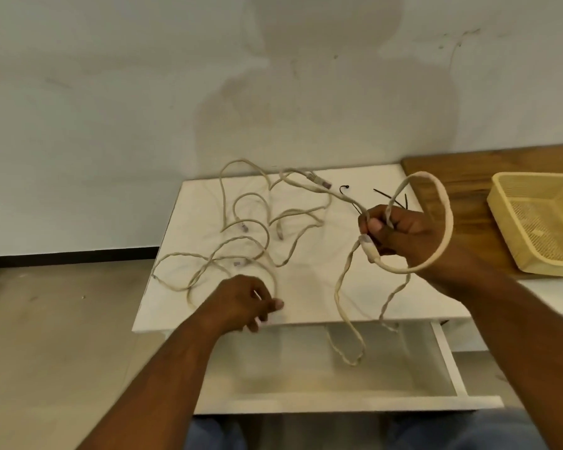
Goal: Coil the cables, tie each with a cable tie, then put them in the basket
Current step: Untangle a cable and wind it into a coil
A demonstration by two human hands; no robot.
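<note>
Several beige network cables [251,228] lie tangled on the white table [309,287]. My right hand [400,232] grips one beige cable above the table, with a loop [446,222] arching round the back of the hand and a long strand [345,306] hanging over the front edge. My left hand [247,300] hovers near the table's front edge, fingers curled and pinching a cable strand. Black cable ties [384,194] lie on the table behind my right hand. The yellow plastic basket [507,209] stands at the right.
The basket sits on a wooden board [468,177] to the right of the table. An open white drawer [449,362] juts out below the table's front edge. A pale wall rises behind the table. Grey floor lies to the left.
</note>
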